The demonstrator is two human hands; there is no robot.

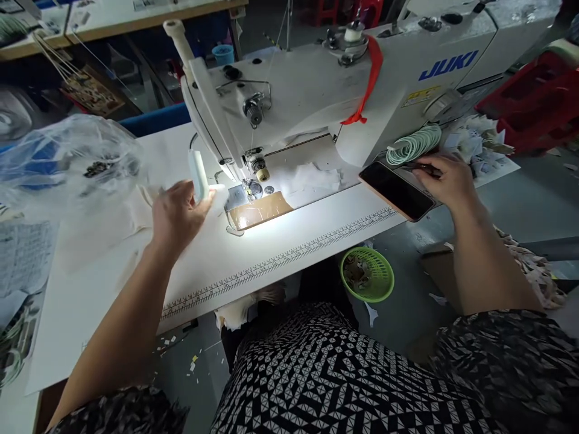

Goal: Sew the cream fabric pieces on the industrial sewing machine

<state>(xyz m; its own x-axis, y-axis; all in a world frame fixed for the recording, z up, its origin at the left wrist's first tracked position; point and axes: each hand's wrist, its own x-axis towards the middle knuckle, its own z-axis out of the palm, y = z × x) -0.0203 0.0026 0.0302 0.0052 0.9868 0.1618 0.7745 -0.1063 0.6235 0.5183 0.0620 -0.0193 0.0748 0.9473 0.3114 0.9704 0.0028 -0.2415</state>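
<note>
My left hand point(178, 214) is closed on a small white fabric piece point(199, 175), left of the needle area of the white sewing machine point(307, 84). At the right, my right hand point(446, 178) has its fingers closed round dark scissors point(427, 170), beside a phone point(398, 190) with a black screen. A coil of pale green cord point(414, 144) lies just behind the phone. Under the lit needle, a tan plate point(260, 211) sits on the machine bed, and white fabric scraps point(316, 178) lie to its right.
A ruler strip point(280, 263) runs along the table's front edge. A clear plastic bag point(76, 163) lies at the left, near printed paper point(27, 256). Below the table stands a green basket point(382, 277) with scraps. More scraps point(474, 141) lie at the right, near red chairs point(538, 102).
</note>
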